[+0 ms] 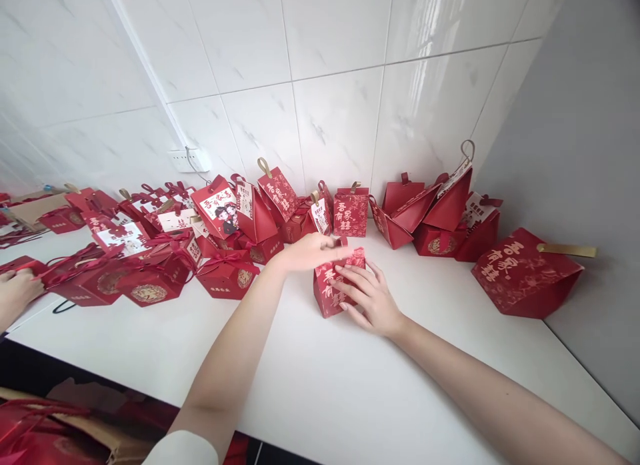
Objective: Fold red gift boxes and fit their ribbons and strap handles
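Head view, red lettered box (326, 301), right fingers (355, 278) spread against it, left fingers (327, 255) blurred, grip unclear

Left arm (240, 331): My bare forearm stretches forward and inward from the lower left, its wrist turned toward my right.
Left hand (311, 250): Back upward, my fingers point right, their tips slightly blurred.
Right arm (465, 378): My bare forearm slants in from the lower right, a small dark spot (507, 393) on its skin.
Right hand (367, 298): Back toward me, my fingers fan out, gently curved, just nearer me than the left hand.
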A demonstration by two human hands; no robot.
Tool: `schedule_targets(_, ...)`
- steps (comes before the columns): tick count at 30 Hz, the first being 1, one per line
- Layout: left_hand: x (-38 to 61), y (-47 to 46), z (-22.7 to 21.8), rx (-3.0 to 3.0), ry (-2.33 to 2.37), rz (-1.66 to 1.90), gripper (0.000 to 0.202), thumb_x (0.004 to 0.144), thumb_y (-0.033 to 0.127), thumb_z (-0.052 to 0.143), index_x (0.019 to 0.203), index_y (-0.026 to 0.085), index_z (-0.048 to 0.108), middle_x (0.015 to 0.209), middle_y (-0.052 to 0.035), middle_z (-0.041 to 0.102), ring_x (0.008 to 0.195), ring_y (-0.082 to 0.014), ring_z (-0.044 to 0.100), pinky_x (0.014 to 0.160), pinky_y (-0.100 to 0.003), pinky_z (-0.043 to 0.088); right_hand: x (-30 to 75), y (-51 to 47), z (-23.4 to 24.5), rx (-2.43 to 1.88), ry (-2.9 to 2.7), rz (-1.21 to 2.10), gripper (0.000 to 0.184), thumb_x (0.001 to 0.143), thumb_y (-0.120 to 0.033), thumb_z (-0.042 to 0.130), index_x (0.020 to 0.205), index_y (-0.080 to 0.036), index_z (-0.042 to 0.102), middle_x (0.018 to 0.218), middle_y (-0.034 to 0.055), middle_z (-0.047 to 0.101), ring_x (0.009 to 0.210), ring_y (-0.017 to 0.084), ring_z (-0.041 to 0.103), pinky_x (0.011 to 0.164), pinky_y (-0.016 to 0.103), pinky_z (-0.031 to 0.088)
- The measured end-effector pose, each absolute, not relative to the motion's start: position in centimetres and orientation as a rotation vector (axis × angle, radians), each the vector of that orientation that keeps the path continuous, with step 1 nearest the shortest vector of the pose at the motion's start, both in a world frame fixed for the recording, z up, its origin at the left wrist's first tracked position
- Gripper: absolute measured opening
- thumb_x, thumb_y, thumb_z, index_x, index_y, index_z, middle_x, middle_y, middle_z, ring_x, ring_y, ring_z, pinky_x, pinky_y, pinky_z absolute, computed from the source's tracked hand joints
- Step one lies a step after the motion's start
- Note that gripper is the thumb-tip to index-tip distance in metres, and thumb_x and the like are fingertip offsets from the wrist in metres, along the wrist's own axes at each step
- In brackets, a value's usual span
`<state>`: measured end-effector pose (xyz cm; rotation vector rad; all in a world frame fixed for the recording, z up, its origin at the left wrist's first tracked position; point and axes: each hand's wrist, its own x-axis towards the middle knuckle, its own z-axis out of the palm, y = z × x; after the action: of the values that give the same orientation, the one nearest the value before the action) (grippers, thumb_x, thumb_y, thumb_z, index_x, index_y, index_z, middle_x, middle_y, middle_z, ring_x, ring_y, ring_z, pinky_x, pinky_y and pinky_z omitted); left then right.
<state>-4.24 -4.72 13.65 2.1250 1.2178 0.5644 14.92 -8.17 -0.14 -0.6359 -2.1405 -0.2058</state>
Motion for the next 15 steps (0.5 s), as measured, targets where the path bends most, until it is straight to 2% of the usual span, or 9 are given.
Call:
schedule_targets(3, -4.6, -4.8, 14.1, 2.127, 1.019, 0.383, 0.03, 0.075, 0.039, 0.069, 0.087, 0.011, 0.068, 0.083, -0.0049, 0.068, 0.078, -0.0179, 0.061, 0.072, -0.028, 0.048, 14.8, -8.2, -0.5, -0.677, -2.057, -0.307, 0.04, 0.087, -0.021, 0.055, 0.125, -0.029, 0.051, 0.129, 0.0081, 0.059, 0.122, 0.027, 0.053, 0.114, 0.061, 0.016)
schedule_targets(6, -4.9, -4.1, 13.6, 2.099, 0.909, 0.356, 0.023, 0.08, 0.029, 0.063, 0.093, 0.01, 0.068, 0.088, -0.006, 0.069, 0.083, -0.0173, 0.061, 0.077, -0.029, 0.048, 14.7, -8.1, -0.7, -0.772, -1.911, -0.355, 0.042, 0.084, -0.016, 0.056, 0.123, -0.027, 0.049, 0.134, 0.0112, 0.053, 0.124, 0.029, 0.05, 0.112, 0.064, 0.014)
schedule_targets(10, -4.4, -3.2, 11.9, 2.088, 0.827, 0.487, 0.025, 0.081, 0.026, 0.062, 0.1, 0.01, 0.068, 0.099, -0.0094, 0.07, 0.092, -0.0193, 0.063, 0.085, -0.032, 0.048, 14.7, -8.0, -0.4, -0.903, -1.845, -0.316, 0.05, 0.084, -0.018, 0.054, 0.132, -0.029, 0.042, 0.136, 0.0114, 0.049, 0.128, 0.031, 0.046, 0.111, 0.066, 0.013)
schedule_targets(15, -3.7, -2.8, 10.1, 2.072, 0.697, 0.615, 0.028, 0.081, 0.023, 0.062, 0.106, 0.012, 0.068, 0.111, -0.0102, 0.068, 0.104, -0.0193, 0.062, 0.094, -0.032, 0.046, 14.8, -7.8, 0.3, -0.962, -1.817, -0.301, 0.058, 0.085, -0.018, 0.054, 0.139, -0.03, 0.037, 0.122, 0.0094, 0.054, 0.115, 0.027, 0.054, 0.112, 0.062, 0.016)
